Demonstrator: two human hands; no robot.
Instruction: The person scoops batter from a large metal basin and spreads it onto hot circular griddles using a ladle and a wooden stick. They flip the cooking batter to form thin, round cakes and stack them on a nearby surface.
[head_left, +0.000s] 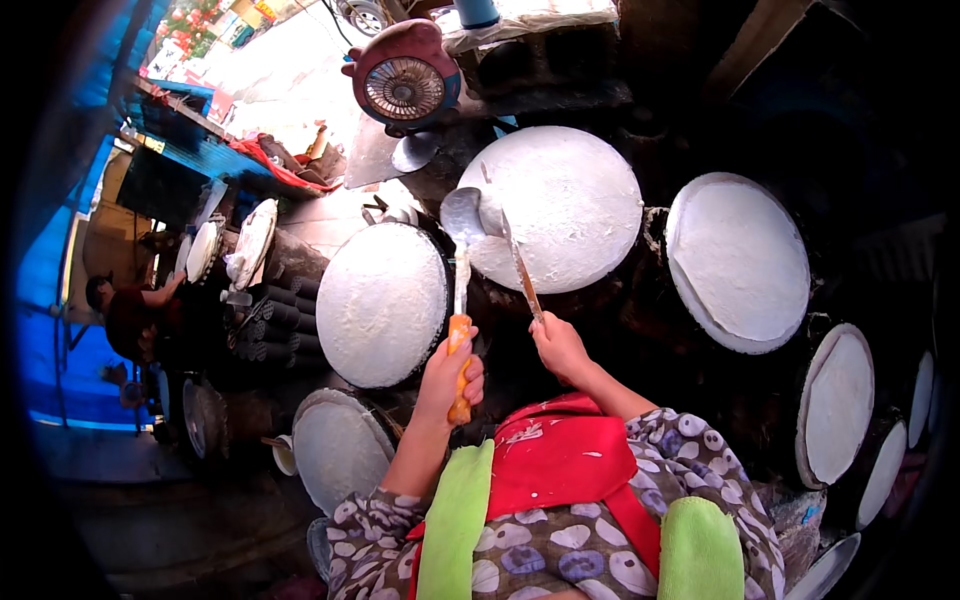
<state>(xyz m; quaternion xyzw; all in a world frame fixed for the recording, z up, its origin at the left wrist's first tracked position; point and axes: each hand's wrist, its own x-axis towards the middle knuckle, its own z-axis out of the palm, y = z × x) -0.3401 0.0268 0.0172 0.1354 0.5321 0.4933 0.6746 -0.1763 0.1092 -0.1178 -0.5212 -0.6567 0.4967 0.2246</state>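
My left hand (448, 379) grips the orange handle of a metal ladle (463, 214), its bowl smeared with white batter. My right hand (559, 345) holds the brown handle of a long, narrow, batter-coated spatula (517, 255). The ladle's bowl is at the left edge of a large round griddle (566, 195) covered in white batter, and the spatula reaches over that surface. Whether either tool touches the batter, I cannot tell. To the left is a second round griddle (382, 307) with a lumpy white layer. On the right, another (739, 262) bears a white sheet whose edge is lifting.
More white-topped griddles stand at lower left (341, 450) and right (836, 405). A small red fan (405, 82) stands beyond the large griddle. Honeycomb coal briquettes (281, 322) are stacked at left, near another person (139, 315). A handled cup (285, 455) sits beside the lower-left griddle.
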